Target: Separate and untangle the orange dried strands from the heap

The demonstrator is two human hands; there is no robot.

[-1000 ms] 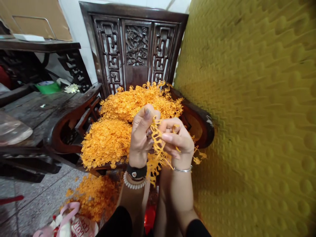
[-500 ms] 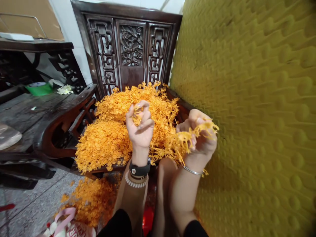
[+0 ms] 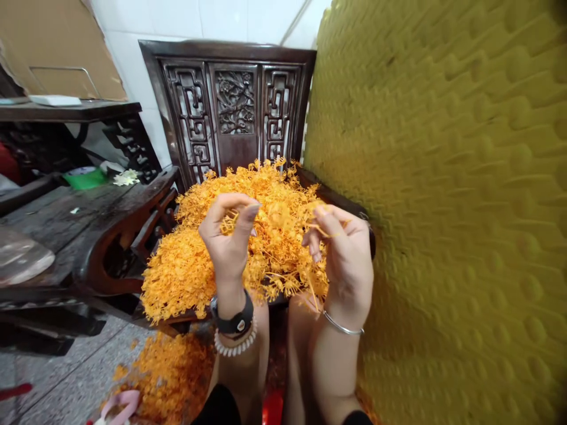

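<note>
A large heap of spidery, branching orange plastic pieces (image 3: 186, 271) lies on the dark wooden seat before me. Above it, my left hand (image 3: 228, 239) is curled, thumb toward the index finger, with orange bits showing inside the curl. My right hand (image 3: 348, 248) pinches a thin orange plastic strand (image 3: 326, 229) between thumb and fingers, slightly blurred. Some orange branches hang beneath that hand, close to the wrist. The two hands are apart, with the heap visible between them.
The chair's carved wooden back (image 3: 234, 112) rises behind the heap. On the right stands a tall yellow textured mat (image 3: 443, 206). A dark table (image 3: 39, 218) to the left bears a green container (image 3: 86, 178). More orange pieces (image 3: 172, 372) lie on the floor near a pink handle (image 3: 121, 407).
My left hand has moved left and turned, thumb now toward the right. My right hand has rotated, its back now facing me, and the strand has shifted left with it. The view tilted up slightly.
</note>
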